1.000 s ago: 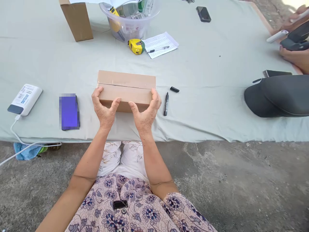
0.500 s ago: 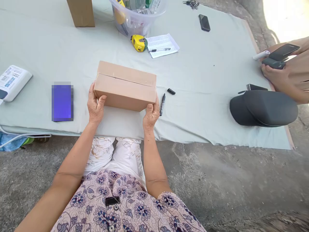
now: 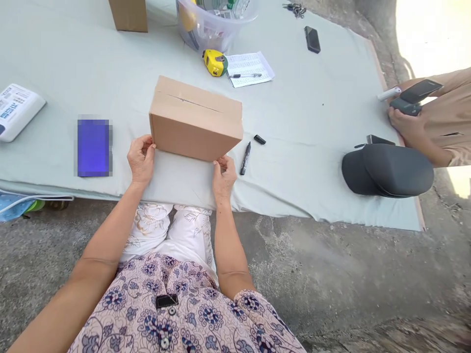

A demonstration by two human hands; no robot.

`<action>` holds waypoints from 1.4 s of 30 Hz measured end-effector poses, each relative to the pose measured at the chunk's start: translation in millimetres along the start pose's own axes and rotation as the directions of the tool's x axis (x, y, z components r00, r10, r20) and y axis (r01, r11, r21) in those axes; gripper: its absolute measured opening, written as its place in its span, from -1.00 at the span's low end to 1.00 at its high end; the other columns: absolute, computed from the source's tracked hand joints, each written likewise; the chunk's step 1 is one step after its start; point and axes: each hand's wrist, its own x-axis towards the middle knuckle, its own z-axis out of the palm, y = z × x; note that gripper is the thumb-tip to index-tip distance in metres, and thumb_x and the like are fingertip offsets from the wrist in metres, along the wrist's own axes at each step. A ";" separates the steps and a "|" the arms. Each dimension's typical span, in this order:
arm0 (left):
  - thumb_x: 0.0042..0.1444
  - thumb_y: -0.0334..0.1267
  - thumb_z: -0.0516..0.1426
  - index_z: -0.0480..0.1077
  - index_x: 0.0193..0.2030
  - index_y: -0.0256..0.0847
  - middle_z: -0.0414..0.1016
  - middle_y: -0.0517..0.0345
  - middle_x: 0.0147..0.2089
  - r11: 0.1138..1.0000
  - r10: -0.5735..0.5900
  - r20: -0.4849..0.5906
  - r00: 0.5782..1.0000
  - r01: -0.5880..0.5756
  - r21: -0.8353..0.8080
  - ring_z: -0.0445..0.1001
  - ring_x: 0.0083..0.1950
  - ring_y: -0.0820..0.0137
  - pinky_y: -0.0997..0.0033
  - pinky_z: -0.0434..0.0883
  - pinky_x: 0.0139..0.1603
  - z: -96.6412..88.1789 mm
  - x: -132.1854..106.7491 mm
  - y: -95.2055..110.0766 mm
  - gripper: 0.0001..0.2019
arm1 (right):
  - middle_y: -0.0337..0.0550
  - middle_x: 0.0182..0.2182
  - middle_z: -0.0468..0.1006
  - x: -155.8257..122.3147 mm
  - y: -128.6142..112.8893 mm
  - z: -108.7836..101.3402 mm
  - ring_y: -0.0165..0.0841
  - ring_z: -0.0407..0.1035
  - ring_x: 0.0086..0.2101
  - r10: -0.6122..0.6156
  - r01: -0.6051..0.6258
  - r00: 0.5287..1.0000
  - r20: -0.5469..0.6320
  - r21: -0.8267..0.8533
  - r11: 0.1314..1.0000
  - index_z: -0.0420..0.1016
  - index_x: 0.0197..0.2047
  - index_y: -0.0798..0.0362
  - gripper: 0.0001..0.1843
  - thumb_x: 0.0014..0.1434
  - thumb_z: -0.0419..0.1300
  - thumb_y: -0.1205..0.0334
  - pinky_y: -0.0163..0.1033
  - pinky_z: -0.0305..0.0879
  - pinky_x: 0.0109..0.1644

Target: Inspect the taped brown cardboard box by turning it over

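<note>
A closed cardboard box (image 3: pixel 195 120) sits on the pale green cloth (image 3: pixel 294 103) in front of me, with a taped seam along its top. My left hand (image 3: pixel 141 159) touches the box's near lower left corner. My right hand (image 3: pixel 224 176) has its fingertips against the near lower edge towards the right. Neither thumb lies on the box's near face. A black marker (image 3: pixel 245 158) lies just right of my right hand, and its black cap (image 3: pixel 259 139) lies a little farther off.
A co-worker's hands (image 3: pixel 408 115) at the right hold a black phone. Nearby are a black cap (image 3: pixel 386 170), a yellow tape measure (image 3: pixel 215 63), a paper with pen (image 3: pixel 250 69), a plastic tub (image 3: pixel 215 24), a power bank (image 3: pixel 16 112), and a blurred blue rectangle (image 3: pixel 93 147).
The box has turned and tilted, with its seam now farther back on top. My hands have slid down to its near lower edge. The view has swung, shifting the table contents left.
</note>
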 end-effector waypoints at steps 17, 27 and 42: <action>0.24 0.31 0.04 0.38 0.29 -0.12 0.50 -0.11 0.06 0.941 0.330 0.058 0.942 -0.334 0.062 0.44 0.08 0.21 0.24 0.47 -0.05 -13.7 -11.9 16.4 -0.33 | -0.14 -0.20 0.37 -25.0 -37.3 -16.0 -0.37 0.39 -0.20 -0.084 0.130 0.960 -0.268 0.157 0.979 0.43 0.09 0.00 -0.57 0.27 0.12 -0.06 -0.16 0.48 -0.05; 0.24 0.27 0.05 0.36 0.21 -0.11 0.46 -0.08 0.07 0.970 0.239 0.062 0.969 -0.241 0.026 0.46 0.08 0.22 0.27 0.46 -0.06 -10.6 -11.7 19.3 -0.40 | -0.06 -0.07 0.40 -23.7 -41.0 -10.0 -0.31 0.40 -0.08 0.023 0.013 0.980 -0.197 0.183 0.983 0.38 0.01 -0.02 -0.64 0.25 0.11 -0.04 -0.10 0.45 0.03; -0.22 0.31 0.40 0.09 0.28 -0.12 0.22 -0.19 0.23 0.980 0.093 -0.032 0.995 -0.086 0.179 0.22 0.35 -0.07 -0.13 0.20 0.36 24.4 -32.8 65.9 0.03 | 0.17 0.22 0.21 -22.3 -79.1 12.9 0.00 0.15 0.30 -0.078 0.052 0.977 -0.196 -0.134 0.990 0.03 0.31 -0.04 -0.03 0.02 0.39 -0.24 0.32 0.22 0.36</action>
